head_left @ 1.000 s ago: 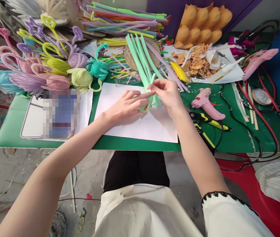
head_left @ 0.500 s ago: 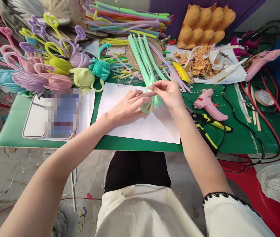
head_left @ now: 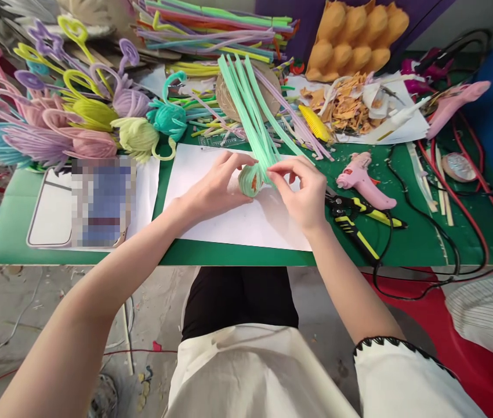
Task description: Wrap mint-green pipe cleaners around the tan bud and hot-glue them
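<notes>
A bundle of mint-green pipe cleaners [head_left: 250,110] fans up and away from a small rounded ball [head_left: 250,179] wrapped in the same green stems, with orange showing inside. My left hand [head_left: 217,184] is curled round the ball's left side and holds it over a white paper sheet [head_left: 238,223]. My right hand [head_left: 305,188] pinches the green stems just right of the ball, fingers closed on them. Both hands are above the green table [head_left: 403,244].
Finished pipe-cleaner flowers [head_left: 76,116] lie at the far left, loose coloured stems [head_left: 211,32] at the back. A pink glue gun [head_left: 362,180], yellow-black pliers [head_left: 355,223], paper scraps [head_left: 346,104], cables [head_left: 446,232] and a tablet [head_left: 85,200] lie around the sheet.
My right hand has come down from the top of the stems to their right side. The left hand has shifted its grip, so the ball's open orange end now shows.
</notes>
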The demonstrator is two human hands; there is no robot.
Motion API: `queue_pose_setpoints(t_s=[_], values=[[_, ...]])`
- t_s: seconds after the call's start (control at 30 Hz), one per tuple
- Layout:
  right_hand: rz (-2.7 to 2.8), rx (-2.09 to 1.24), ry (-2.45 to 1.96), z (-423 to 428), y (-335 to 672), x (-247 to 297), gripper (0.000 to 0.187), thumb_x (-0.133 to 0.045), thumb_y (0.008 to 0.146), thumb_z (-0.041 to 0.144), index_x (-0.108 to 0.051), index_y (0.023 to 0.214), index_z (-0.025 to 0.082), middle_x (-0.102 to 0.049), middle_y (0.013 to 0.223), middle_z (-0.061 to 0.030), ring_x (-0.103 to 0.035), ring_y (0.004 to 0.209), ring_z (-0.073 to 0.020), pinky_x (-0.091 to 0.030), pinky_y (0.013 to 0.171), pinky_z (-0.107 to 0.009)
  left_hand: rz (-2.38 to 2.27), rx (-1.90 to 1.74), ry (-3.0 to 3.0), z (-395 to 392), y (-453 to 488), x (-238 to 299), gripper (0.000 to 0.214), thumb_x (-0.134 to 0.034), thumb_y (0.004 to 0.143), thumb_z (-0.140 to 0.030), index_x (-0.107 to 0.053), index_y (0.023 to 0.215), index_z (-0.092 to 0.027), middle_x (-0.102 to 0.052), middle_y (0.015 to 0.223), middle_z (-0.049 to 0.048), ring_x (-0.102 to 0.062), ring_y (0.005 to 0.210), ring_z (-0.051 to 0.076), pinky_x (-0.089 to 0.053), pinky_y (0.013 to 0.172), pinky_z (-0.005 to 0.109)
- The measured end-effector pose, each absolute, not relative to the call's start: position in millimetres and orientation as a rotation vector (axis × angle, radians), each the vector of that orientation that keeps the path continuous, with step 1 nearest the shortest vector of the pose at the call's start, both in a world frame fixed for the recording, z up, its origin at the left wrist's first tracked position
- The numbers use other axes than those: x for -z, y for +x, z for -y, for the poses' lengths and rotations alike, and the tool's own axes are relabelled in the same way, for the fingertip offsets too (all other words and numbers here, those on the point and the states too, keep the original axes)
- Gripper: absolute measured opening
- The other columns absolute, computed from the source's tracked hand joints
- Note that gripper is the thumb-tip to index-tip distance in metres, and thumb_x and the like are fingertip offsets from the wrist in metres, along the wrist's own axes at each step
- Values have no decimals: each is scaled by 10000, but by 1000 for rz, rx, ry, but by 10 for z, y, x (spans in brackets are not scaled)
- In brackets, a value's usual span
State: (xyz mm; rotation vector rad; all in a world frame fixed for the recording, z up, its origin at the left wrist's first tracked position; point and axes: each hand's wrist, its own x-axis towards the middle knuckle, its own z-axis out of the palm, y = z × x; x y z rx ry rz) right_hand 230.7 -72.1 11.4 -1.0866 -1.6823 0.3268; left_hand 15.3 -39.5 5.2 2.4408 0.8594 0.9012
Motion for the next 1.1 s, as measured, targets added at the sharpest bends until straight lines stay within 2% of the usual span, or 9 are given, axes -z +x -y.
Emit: queue_pose_setpoints(t_s=[0.13, 0.43, 0.77, 1.1], values=[[1729, -330, -1122, 822, 2297, -82, 99, -708, 879, 127, -739, 838, 211, -749, 831, -6, -649, 727, -139, -497, 664, -284, -844, -917, 2442, 374, 157, -34, 594, -845, 822, -259, -516, 1316, -219, -643, 1304, 103, -624, 1229, 270, -569, 1010, 408], [1797, -255, -1062, 792, 2291, -28, 106, -683, 920, 146, -749, 872, 215, -750, 861, -26, -705, 813, -169, -551, 759, -309, -884, -891, 2481, 374, 180, -40, 556, -824, 849, -304, -528, 1313, -220, -655, 1285, 85, -614, 1229, 268, -559, 1022, 400], [1883, -95, -1022, 794, 2275, -32, 117, -681, 928, 119, -757, 904, 204, -741, 846, -29, -710, 813, -179, -537, 730, -311, -901, -878, 2550, 384, 193, -30, 596, -819, 841, -273, -513, 1349, -206, -661, 1251, 97, -599, 1166, 272, -556, 981, 410], [1837, -153, -1092, 806, 2247, -33, 90, -704, 919, 155, -766, 888, 213, -687, 851, -21, -660, 766, -160, -503, 700, -312, -911, -890, 2549, 389, 206, -21, 597, -820, 835, -273, -496, 1334, -221, -650, 1258, 95, -593, 1174, 273, -559, 972, 409]])
